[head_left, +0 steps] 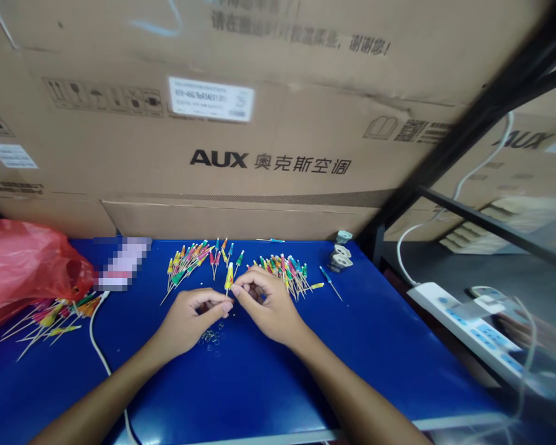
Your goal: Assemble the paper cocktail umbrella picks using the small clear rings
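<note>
A yellow cocktail umbrella (pixel 229 278), folded and upright, is held between my two hands over the blue table. My left hand (pixel 192 318) pinches its wooden stick low down. The thumb and forefinger of my right hand (pixel 271 306) close on the umbrella's paper part from the side. Small clear rings (pixel 209 336) lie in a loose heap on the table just below my hands. Behind my left hand is a pile of folded cocktail umbrellas (pixel 189 262) in mixed colours. Another pile of folded umbrellas (pixel 296 275) lies behind my right hand, partly hidden by it.
At the left, a red plastic bag (pixel 27 266) lies by more umbrellas (pixel 50 318). A white cable (pixel 96 349) runs from a blurred-out device (pixel 124 262) to the front. Small pale green objects (pixel 341 252) stand at the back right. Cardboard boxes (pixel 268 123) rise behind; a power strip (pixel 472 330) is right.
</note>
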`<state>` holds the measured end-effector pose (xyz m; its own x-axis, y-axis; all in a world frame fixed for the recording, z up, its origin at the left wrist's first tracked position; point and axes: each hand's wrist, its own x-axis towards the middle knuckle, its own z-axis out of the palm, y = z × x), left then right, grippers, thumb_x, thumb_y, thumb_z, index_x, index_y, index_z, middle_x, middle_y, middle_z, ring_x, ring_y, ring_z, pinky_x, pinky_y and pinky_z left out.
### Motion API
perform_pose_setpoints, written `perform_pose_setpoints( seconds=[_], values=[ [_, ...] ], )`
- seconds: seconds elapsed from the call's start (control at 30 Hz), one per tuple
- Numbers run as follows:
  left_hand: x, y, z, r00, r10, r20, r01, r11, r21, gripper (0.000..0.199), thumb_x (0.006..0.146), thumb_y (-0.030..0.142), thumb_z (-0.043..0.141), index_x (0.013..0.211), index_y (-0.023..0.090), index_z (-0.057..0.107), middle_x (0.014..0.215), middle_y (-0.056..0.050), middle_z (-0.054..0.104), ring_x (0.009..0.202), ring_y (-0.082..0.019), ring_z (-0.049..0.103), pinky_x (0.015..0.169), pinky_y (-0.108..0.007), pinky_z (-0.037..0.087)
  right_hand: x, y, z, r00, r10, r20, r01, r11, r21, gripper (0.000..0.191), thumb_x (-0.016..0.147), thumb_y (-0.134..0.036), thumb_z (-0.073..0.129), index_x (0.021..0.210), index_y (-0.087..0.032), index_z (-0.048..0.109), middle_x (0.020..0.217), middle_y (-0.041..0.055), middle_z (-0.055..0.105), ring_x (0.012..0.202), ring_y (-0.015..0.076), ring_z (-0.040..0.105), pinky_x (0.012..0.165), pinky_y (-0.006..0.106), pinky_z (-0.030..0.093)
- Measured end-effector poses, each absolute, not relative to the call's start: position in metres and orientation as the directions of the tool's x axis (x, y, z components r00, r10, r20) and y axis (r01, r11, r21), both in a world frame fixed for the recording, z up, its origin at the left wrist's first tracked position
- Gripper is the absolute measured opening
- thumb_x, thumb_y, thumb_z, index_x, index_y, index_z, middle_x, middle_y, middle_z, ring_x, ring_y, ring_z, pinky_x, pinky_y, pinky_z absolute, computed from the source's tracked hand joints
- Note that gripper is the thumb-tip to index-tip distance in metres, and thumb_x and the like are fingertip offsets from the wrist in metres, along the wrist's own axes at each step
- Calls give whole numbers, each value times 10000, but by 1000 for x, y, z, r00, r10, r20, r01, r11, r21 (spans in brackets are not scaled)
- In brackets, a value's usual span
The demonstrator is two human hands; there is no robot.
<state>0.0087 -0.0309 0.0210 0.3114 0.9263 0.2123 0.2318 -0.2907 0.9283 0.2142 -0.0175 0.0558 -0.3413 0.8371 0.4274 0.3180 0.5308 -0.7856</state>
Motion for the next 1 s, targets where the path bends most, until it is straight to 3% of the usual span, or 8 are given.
perform_pose_setpoints(
  seconds=[0.27,0.63,0.87,1.0],
  values=[
    [10,-32,21,253,949,186,276,-255,927,242,922,390,641,968,197,781,820,-53,769,665,-166,649,622,-277,501,218,-16,53,-258,852,455,319,519,-793,138,930,-278,598,815,-207,624,742,4,527,656,138,476,577,267,388],
    [10,-30,26,344,915,212,320,-327,889,248,959,366,584,955,200,767,819,-41,744,667,-160,622,626,-260,471,217,-15,53,-331,843,423,406,532,-743,124,951,-294,599,883,-221,673,787,14,584,714,156,514,665,301,409],
    [9,-28,25,365,908,206,338,-335,879,280,971,389,564,911,201,762,824,-42,739,693,-171,626,630,-266,468,217,-14,52,-354,830,430,396,550,-735,153,963,-287,577,857,-214,661,750,5,550,698,154,505,633,283,399],
    [8,-24,18,317,931,179,351,-291,890,307,979,425,544,984,213,765,894,-52,743,699,-172,631,643,-276,483,219,-13,53,-324,844,428,426,534,-731,155,968,-291,566,852,-214,635,715,-7,514,667,148,485,606,274,384]
  ],
)
